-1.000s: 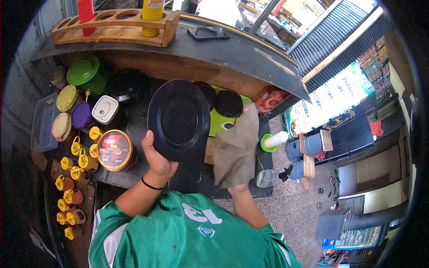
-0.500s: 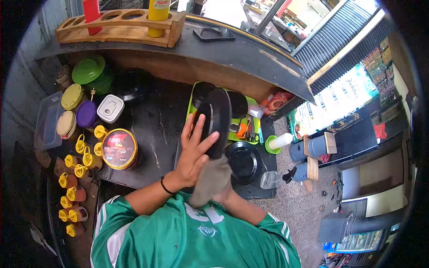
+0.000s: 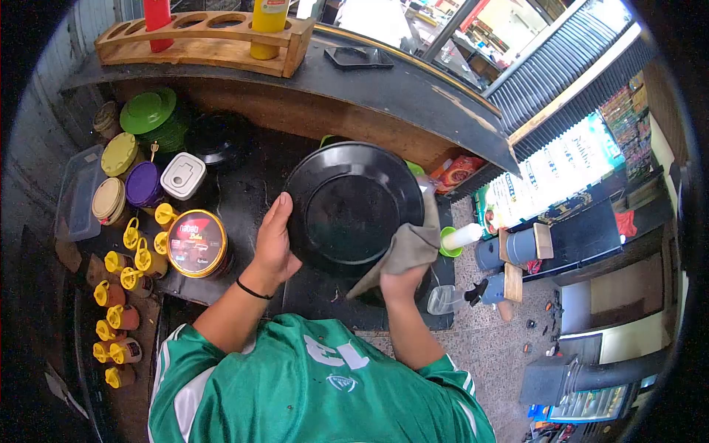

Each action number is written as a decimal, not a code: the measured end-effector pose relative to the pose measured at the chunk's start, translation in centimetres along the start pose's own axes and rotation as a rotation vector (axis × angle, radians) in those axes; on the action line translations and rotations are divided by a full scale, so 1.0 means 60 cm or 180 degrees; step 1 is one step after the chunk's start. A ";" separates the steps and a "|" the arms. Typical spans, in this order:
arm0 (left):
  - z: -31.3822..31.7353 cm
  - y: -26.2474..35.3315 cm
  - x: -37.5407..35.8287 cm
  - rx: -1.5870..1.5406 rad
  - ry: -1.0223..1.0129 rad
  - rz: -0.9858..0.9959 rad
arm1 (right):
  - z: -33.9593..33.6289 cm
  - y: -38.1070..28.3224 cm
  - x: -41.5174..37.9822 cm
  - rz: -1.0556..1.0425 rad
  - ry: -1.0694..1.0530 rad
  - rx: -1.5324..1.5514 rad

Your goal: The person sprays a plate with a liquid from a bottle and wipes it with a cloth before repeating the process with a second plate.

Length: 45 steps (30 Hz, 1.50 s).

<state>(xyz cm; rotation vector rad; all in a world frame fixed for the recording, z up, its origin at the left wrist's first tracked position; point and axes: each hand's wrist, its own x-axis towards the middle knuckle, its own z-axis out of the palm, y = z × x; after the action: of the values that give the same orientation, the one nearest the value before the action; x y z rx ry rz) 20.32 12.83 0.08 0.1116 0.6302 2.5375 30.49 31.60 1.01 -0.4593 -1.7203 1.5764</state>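
Note:
A round black plate (image 3: 353,214) is held up above the counter, its inner face turned toward me. My left hand (image 3: 275,244) grips the plate's left rim, thumb up along the edge and the other fingers hidden behind it. At the lower right rim my right hand (image 3: 405,284) is closed on a grey-brown cloth (image 3: 413,247), which is folded over the plate's edge. Part of the cloth hangs down under the plate. Behind the plate, a green tray (image 3: 332,139) shows only in small pieces.
On the left stand a round tub (image 3: 198,244), a white-lidded box (image 3: 183,177), stacked green plates (image 3: 151,114) and several yellow-capped jars (image 3: 150,258). To the right are a white bottle in a green cup (image 3: 461,236) and a clear container (image 3: 443,299). A wooden bottle rack (image 3: 199,48) tops the shelf.
The plate has turned from edge-on to facing me. My left hand has moved from its face to the left rim. My right hand has come rightward and up with the cloth.

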 end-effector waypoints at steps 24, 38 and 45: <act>0.097 0.020 -0.038 0.0806 0.0637 0.0694 | 0.103 -0.006 -0.084 -0.2470 -0.1807 -0.2370; 0.057 -0.052 -0.050 0.3211 -0.0130 0.1453 | 0.072 -0.073 0.095 -0.1952 -0.0918 -0.2098; 0.068 -0.043 -0.023 0.2408 0.0070 0.1638 | 0.106 -0.129 0.045 -0.3684 -0.1412 -0.2089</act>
<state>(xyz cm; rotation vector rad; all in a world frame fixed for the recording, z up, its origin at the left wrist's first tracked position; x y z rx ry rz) 23.51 15.74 2.57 0.5699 1.7256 2.6053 25.83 27.72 9.44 0.5852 -2.1796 0.2645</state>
